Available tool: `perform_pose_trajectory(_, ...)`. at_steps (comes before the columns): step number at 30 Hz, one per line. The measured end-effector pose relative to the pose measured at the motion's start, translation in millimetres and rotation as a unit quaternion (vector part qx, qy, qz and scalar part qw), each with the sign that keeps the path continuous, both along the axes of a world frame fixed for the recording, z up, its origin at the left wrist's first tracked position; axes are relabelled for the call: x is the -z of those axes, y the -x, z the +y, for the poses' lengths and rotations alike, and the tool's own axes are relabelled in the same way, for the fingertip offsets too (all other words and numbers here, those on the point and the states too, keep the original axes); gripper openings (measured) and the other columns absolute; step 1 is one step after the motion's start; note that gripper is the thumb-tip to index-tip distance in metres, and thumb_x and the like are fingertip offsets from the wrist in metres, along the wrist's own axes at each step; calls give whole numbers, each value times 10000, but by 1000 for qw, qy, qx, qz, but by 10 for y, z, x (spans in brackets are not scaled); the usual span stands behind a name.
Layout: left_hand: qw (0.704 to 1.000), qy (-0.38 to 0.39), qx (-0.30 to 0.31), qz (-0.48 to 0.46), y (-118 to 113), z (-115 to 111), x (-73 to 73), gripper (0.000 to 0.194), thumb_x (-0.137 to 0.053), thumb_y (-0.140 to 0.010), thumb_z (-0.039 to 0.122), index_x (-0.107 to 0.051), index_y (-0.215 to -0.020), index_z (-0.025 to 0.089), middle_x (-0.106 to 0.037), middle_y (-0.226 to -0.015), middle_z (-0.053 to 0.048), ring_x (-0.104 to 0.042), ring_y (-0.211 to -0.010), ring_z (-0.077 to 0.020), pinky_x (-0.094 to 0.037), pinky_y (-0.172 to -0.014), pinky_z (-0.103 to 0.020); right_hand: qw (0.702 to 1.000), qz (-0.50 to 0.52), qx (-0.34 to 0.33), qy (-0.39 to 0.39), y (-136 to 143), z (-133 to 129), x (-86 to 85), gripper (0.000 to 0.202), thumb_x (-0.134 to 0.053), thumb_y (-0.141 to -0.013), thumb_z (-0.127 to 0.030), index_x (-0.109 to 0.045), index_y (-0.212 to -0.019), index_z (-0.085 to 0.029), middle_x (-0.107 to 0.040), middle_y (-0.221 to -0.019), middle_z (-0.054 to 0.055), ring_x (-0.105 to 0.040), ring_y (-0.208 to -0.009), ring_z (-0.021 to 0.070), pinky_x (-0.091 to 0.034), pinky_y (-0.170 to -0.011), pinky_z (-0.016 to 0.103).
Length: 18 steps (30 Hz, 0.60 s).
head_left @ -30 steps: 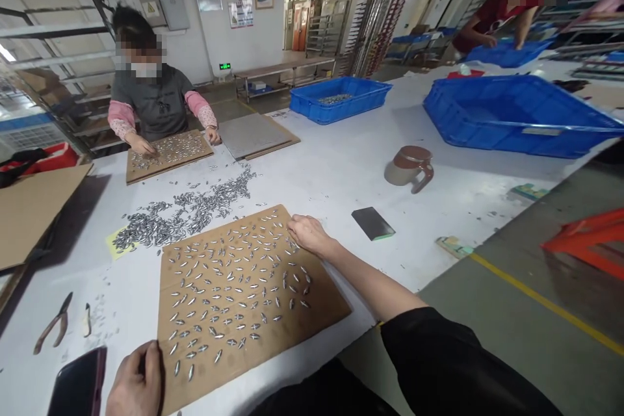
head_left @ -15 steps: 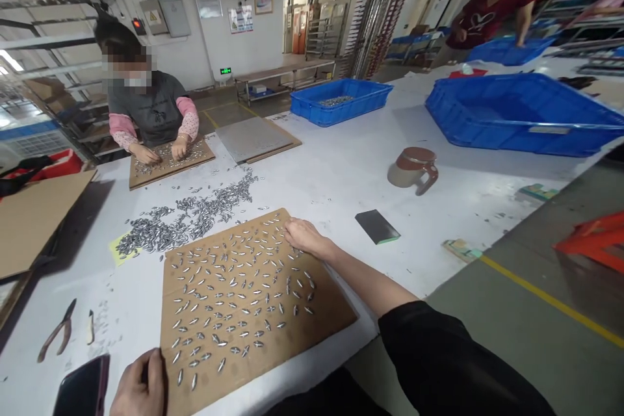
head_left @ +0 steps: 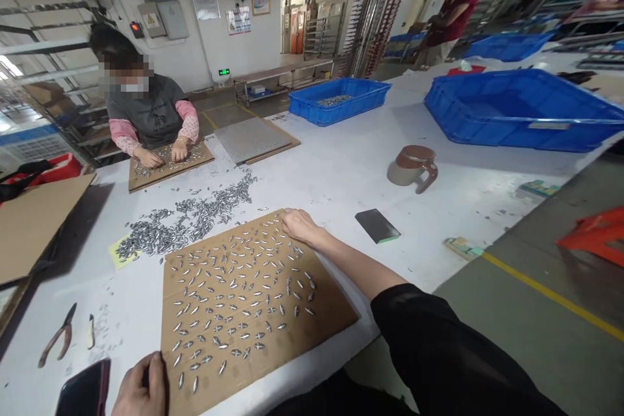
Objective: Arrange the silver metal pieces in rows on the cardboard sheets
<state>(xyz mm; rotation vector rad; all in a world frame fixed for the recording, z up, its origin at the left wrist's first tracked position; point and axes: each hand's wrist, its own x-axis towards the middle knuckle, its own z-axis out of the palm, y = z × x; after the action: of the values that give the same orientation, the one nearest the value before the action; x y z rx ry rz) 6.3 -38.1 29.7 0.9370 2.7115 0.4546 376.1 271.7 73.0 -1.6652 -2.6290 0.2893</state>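
A brown cardboard sheet (head_left: pixel 214 387) lies tilted across my part of the white table, covered with several small spindle-shaped metal pieces (head_left: pixel 244 325) spread apart. My left hand (head_left: pixel 141 385) is curled at its lower left edge, with the thumb against the cardboard. At the far right corner, my right hand (head_left: pixel 297 226) has its fingers bent together over the sheet. Whatever is between those fingertips is hidden. Just beyond the sheet lies a loose pile of the same metal pieces (head_left: pixel 195 221), partly over a yellow paper (head_left: pixel 118 257).
Pliers (head_left: pixel 61 337), a small knife-like tool (head_left: pixel 90 331) and a phone (head_left: pixel 84 390) lie at left. To the right are a dark block (head_left: pixel 377 225), a lidded mug (head_left: pixel 412 166) and a large blue bin (head_left: pixel 517 123). Opposite, a person (head_left: pixel 149 107) works over another cardboard sheet.
My right hand has shifted slightly left and away from me, along the sheet's far corner. My left hand stays in place. The person in red at the back has turned and straightened up.
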Motion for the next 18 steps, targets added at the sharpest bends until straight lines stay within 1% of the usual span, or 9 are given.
perform_pose_trajectory(3, 1000, -1, 8, 12, 0, 17, -8, 458, -452, -888, 609, -734, -1018, 272, -743, -1119, -108, -674, -826, -279, -483, -632, -356, 1000, -1, -29, -13, -41, -34, -19, 274, -470, -993, -176, -695, -1149, -159, -683, -1168, 134, -642, -1033, 224, -423, -814, 274)
perform_pose_trajectory(6, 1000, -9, 11, 25, -5, 35, -21, 442, -469, -884, 594, -748, -987, 267, -749, -1092, -109, -669, -800, -272, -477, -617, -351, 999, 6, -37, -12, -125, -76, -40, 262, -468, -1013, -205, -707, -1113, -166, -688, -1111, 116, -644, -990, 213, -419, -792, 267)
perform_pose_trajectory(9, 999, -17, 6, 32, -7, 47, -30, 420, -496, -871, 583, -762, -956, 270, -757, -1036, -103, -664, -775, -265, -474, -606, -345, 999, 37, -21, -22, -235, -187, -39, 271, -451, -1037, -235, -713, -1058, -169, -686, -1085, 102, -639, -977, 196, -406, -785, 254)
perform_pose_trajectory(11, 999, -19, 2, 31, -11, 53, -38, 403, -515, -860, 577, -769, -941, 275, -759, -996, -99, -660, -759, -265, -471, -596, -343, 999, 48, -11, -3, -299, -307, -15, 257, -473, -1033, -260, -712, -997, -173, -692, -1051, 92, -641, -943, 189, -397, -761, 251)
perform_pose_trajectory(13, 999, -16, 1, 30, -21, 58, -51, 398, -517, -859, 574, -774, -936, 279, -758, -998, -99, -662, -768, -269, -474, -599, -347, 998, 45, -8, 33, -342, -434, 24, 208, -529, -1002, -272, -705, -944, -179, -702, -1027, 83, -643, -921, 188, -391, -742, 250)
perform_pose_trajectory(15, 1000, -11, 0, 29, -38, 60, -67, 413, -496, -870, 574, -772, -949, 277, -754, -1035, -103, -668, -801, -276, -486, -625, -355, 998, 43, -7, 53, -363, -530, 67, 154, -560, -967, -246, -699, -951, -183, -709, -1036, 79, -645, -932, 190, -390, -746, 248)
perform_pose_trajectory(18, 1000, -4, 4, 26, -65, 55, -83, 443, -454, -896, 570, -758, -995, 264, -741, -1097, -113, -672, -857, -283, -500, -680, -369, 998, 36, 2, 52, -365, -588, 110, 188, -511, -965, -203, -696, -950, -175, -715, -1032, 94, -646, -952, 200, -388, -757, 254)
